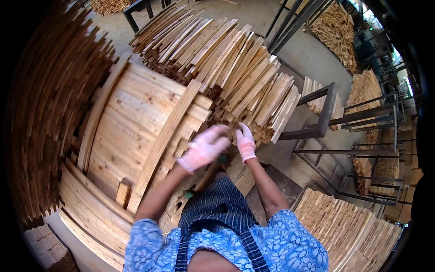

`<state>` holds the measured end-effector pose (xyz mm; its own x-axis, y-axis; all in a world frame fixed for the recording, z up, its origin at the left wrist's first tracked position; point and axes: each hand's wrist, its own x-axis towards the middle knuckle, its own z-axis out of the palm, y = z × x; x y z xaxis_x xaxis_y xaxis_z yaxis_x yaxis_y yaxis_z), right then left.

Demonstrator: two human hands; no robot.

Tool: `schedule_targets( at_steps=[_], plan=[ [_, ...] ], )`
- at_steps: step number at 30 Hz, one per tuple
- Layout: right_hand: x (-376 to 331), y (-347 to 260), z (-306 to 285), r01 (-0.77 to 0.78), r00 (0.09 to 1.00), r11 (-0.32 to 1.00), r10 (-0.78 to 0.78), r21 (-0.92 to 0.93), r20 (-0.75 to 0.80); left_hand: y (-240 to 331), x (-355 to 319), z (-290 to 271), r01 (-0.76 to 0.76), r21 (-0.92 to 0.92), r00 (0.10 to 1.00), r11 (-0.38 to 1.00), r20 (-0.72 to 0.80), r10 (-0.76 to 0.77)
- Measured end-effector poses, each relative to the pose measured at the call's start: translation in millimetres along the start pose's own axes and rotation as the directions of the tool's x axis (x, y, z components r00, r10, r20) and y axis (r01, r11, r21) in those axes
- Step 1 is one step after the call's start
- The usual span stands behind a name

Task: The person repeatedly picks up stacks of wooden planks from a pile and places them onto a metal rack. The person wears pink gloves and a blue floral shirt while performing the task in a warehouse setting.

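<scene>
Both my hands wear pale pink-and-white gloves. My left hand (206,148) is blurred, its fingers stretched apart toward the right, with nothing seen in it. It hovers by the near right edge of a wooden panel stack (140,106), beside its stepped board ends. Close to it, my right hand (245,144) points up with extended fingers at the near ends of a heap of loose wooden slats (244,68). Nothing shows in its grasp; whether the fingertips touch the slats is unclear. A long wooden strip (165,143) lies along the panel's right side, and a short wood block (122,192) sits near its lower edge.
Tall slat stacks (59,104) rise at the left. A dark metal frame (324,113) juts in beyond the slat heap at the right. Stacked strips (349,231) stand at the lower right, with further wood piles (333,34) and metal racks behind.
</scene>
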<state>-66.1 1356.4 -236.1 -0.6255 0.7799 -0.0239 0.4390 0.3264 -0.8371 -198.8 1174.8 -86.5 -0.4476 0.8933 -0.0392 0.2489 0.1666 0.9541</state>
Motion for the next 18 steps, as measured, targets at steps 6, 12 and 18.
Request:
schedule_targets(
  at_steps=[6, 12, 18],
  plan=[
    [94.4, 141.7, 20.2, -0.262, 0.904, 0.965, 0.253, -0.019, 0.345, -156.0, 147.9, 152.8, 0.651, -0.356, 0.677, 0.67, -0.128, -0.725],
    [268.2, 133.3, 76.8, -0.214, 0.96, 0.909, 0.128, 0.357, 0.25, -147.7, 326.4, 112.8, 0.646, 0.082, 0.683, 0.758, -0.505, -0.528],
    [344.1, 44.6, 107.1, -0.607, 0.785, 0.794, 0.602, -0.011, 0.146, -157.6, 418.3, 18.6, 0.89, 0.152, 0.374, 0.429, -0.782, -0.499]
  ],
)
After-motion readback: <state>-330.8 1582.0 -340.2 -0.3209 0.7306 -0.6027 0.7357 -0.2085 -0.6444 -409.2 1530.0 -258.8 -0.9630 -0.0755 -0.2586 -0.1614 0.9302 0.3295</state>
